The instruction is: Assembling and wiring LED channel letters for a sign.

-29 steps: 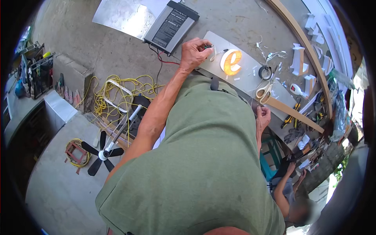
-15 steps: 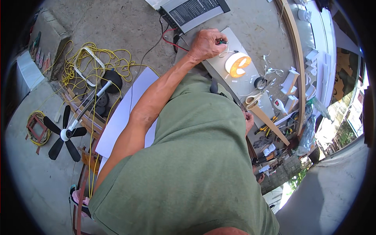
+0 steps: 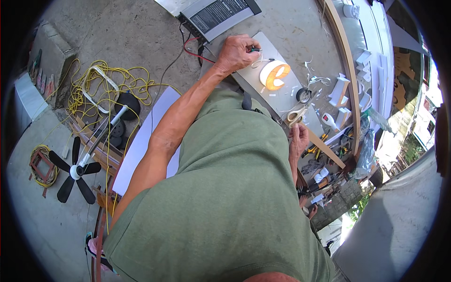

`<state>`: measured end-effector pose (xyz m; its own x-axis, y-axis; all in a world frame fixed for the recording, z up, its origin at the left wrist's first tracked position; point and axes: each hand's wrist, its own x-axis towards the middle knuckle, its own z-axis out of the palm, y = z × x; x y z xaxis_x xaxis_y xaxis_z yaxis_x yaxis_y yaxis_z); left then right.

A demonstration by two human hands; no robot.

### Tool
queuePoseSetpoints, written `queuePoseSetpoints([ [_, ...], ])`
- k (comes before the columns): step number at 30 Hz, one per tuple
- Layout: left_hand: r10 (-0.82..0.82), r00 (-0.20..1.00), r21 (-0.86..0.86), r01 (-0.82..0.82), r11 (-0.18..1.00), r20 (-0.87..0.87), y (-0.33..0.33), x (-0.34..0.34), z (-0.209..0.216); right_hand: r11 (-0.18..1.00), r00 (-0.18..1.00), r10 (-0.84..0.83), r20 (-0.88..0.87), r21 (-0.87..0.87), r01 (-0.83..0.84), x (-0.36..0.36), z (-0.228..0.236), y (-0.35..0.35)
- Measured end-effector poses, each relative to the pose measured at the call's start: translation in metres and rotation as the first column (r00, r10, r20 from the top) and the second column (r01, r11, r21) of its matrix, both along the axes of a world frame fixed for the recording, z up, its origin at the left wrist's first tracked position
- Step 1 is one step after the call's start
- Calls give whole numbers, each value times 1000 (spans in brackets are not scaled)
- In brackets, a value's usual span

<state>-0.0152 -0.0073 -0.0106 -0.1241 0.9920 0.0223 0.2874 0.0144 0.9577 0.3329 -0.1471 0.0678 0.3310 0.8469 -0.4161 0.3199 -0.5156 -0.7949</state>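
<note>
At the far middle, my left hand [image 3: 236, 52] is closed in a pinch on a small dark green clip [image 3: 254, 49]. A thin pale wire [image 3: 257, 63] hangs by its fingertips, near a lit letter [image 3: 275, 75] with white sides and a glowing orange face. That letter rests on a grey board [image 3: 268, 47]. Beside my body on the right, my right hand [image 3: 299, 141] is raised with its fingers curled together. Whatever it may hold is too small to make out. Just beyond it lie cream-handled scissors [image 3: 295, 116] and a black tape roll [image 3: 304, 96].
A metal power supply box [image 3: 218, 19] with red and dark leads stands at the far side. Tangled yellow cord [image 3: 98, 84] and a black-bladed fan [image 3: 76, 171] lie left. Wooden strips [image 3: 345, 70], white offcuts [image 3: 339, 91] and tools [image 3: 319, 148] crowd the right.
The view has shifted, so the surroundings sit further left. My right hand has come up from beside my body toward the scissors. My left hand keeps its pinch by the lit letter.
</note>
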Motion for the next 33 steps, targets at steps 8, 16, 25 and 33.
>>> queuePoseSetpoints([
  [8, 69, 971, -152, -34, 988, 229, 0, 6, 8, 979, 968, 164, -187, -86, -183, -80, 18, 90],
  [16, 63, 914, -376, 100, 921, 400, -4, 13, 28, 942, 954, 213, -209, -215, -257, -114, -5, 112],
  [25, 236, 686, -510, 226, 830, 688, -9, 21, 27, 950, 937, 204, -282, -175, -259, -113, -20, 117],
  [33, 138, 725, -471, 279, 837, 675, -15, 16, 16, 963, 946, 180, -271, -146, -226, -117, -17, 114],
])
